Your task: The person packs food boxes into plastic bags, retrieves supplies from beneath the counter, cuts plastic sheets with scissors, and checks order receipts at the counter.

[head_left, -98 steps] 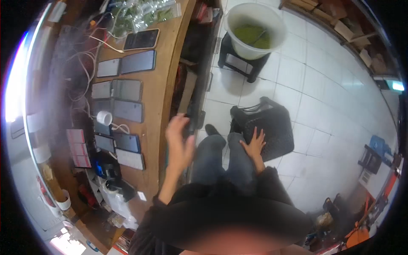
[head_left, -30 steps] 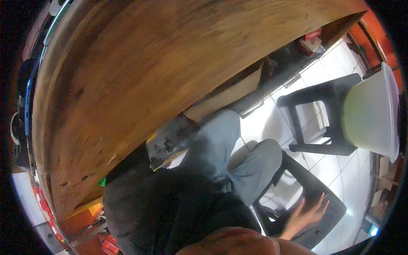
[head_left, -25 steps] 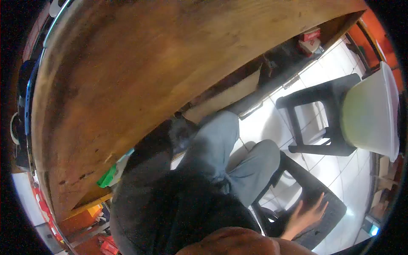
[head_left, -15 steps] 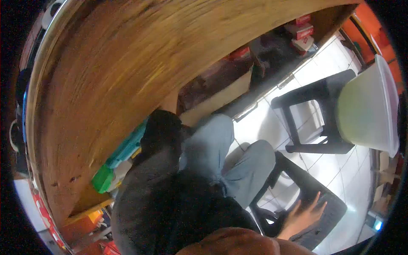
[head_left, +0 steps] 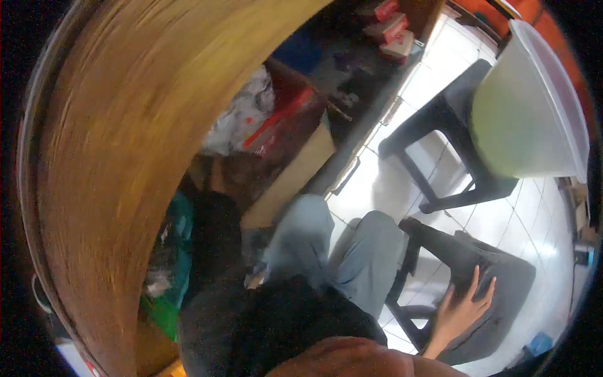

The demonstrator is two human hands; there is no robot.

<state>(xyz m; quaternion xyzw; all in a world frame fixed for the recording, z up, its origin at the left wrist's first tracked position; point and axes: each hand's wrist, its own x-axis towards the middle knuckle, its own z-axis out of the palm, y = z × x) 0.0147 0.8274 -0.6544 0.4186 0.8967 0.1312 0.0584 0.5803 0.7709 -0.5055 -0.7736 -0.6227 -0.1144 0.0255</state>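
Resting in the lower right of the head view, the right hand (head_left: 463, 309) lies open with its fingers spread over the seat of a black stool (head_left: 510, 281). Beside it, at lower centre, are the person's knees in grey-blue jeans (head_left: 369, 254). A wooden tabletop (head_left: 138, 88) fills the upper left, and left of centre a dark sleeve (head_left: 217, 229) runs in beneath its edge, with a strip of bare wrist (head_left: 217, 178) showing. The left hand is too shadowed and blurred to tell whether it is open or closed; nearest to it, just above in the frame, is a crumpled white bag (head_left: 246, 107) beside a red strip (head_left: 281, 115). A pale panel (head_left: 292, 179) slants to the right of the wrist. Teal plastic (head_left: 181, 232) and a green item (head_left: 162, 316) sit at lower left. At upper right, a second black stool (head_left: 449, 122) bears a translucent tub (head_left: 524, 116), greenish inside.
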